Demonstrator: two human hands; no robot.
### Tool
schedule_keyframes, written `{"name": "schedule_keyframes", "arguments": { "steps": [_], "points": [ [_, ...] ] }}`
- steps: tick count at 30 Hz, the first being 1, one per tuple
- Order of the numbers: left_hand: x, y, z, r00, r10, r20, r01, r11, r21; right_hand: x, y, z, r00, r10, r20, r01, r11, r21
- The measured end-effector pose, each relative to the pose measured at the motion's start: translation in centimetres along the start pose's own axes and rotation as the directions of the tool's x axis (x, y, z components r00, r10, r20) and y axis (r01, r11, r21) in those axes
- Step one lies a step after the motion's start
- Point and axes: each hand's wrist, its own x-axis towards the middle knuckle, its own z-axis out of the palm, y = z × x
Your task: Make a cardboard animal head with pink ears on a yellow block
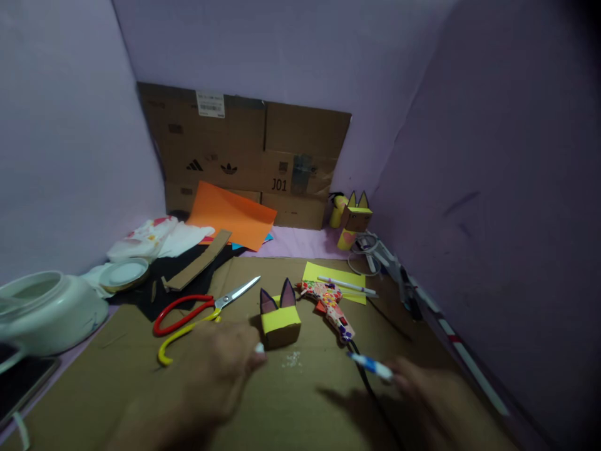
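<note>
A small brown box with a yellow top and two pointed ears (280,326) stands upright on the cardboard sheet (282,413). Just left of it is my left hand (225,363), blurred, its fingers closed on a small white thing (260,348) that I cannot make out. My right hand (413,382) grips a blue and white pen (370,365) by one end, its dark tip pointing left. White crumbs (292,359) lie in front of the box. Scissors (218,305) with red and yellow handles lie open to the left, and a flower-patterned glue gun (330,307) rests to the right.
Yellow paper (314,271) with a white pen (345,285) lies behind the glue gun. A white pot (56,316) stands at the left. Orange paper (230,216) leans near a cardboard panel (235,138). An eared figure (355,220) stands at the back right; the gun's cable (375,398) runs forward.
</note>
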Motion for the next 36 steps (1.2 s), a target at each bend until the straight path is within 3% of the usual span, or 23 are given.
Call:
{"name": "schedule_keyframes", "arguments": {
  "steps": [2, 5, 7, 9, 12, 15, 19, 23, 29, 32, 36],
  "points": [
    [0.0, -1.4, -1.2, 0.967, -0.182, 0.179, 0.173, 0.983, 0.064, -0.3, 1.3, -0.4, 0.952, 0.147, -0.270, -0.092, 0.974, 0.207],
    [0.5, -2.2, -1.7, 0.872, -0.358, 0.334, 0.328, 0.934, 0.142, 0.3, 1.2, -0.5, 0.862, 0.308, -0.402, -0.090, 0.874, 0.478],
    [1.0, -2.2, -1.5, 0.842, -0.401, 0.360, 0.372, 0.916, 0.151, 1.4, -0.1, -0.5, 0.844, 0.336, -0.418, 0.010, 0.769, 0.639],
    [1.4, -2.2, -1.0, 0.847, -0.412, 0.337, 0.392, 0.911, 0.128, 2.9, -1.8, -0.8, 0.874, 0.317, -0.367, 0.094, 0.631, 0.770],
    [1.7, -2.0, -0.1, 0.850, -0.466, 0.245, 0.486, 0.874, -0.022, 5.5, -3.8, -1.5, 0.916, 0.283, -0.283, 0.122, 0.477, 0.870],
    [1.8, -1.6, 1.4, 0.820, -0.543, 0.180, 0.570, 0.748, -0.341, 7.6, -4.6, -1.9, 0.944, 0.228, -0.238, 0.160, 0.315, 0.936],
    [2.0, -1.0, 3.7, 0.786, -0.599, 0.152, 0.528, 0.522, -0.670, 9.1, -4.0, -1.0, 0.942, 0.213, -0.260, 0.225, 0.177, 0.958],
    [2.7, -0.7, 4.6, 0.787, -0.561, 0.258, 0.474, 0.282, -0.834, 9.1, -2.9, 0.9, 0.921, 0.282, -0.267, 0.212, 0.213, 0.954],
    [3.2, -0.9, 3.6, 0.861, -0.379, 0.340, 0.371, 0.011, -0.929, 8.6, -2.2, 3.0, 0.942, 0.265, -0.205, 0.134, 0.263, 0.955],
    [3.0, -1.0, 3.4, 0.877, -0.297, 0.378, 0.389, -0.024, -0.921, 8.5, -2.2, 3.4, 0.916, 0.314, -0.251, 0.137, 0.344, 0.929],
    [2.7, -0.7, 3.4, 0.875, -0.264, 0.406, 0.425, 0.017, -0.905, 8.3, -2.3, 3.3, 0.845, 0.355, -0.400, 0.174, 0.526, 0.833]
  ]
}}
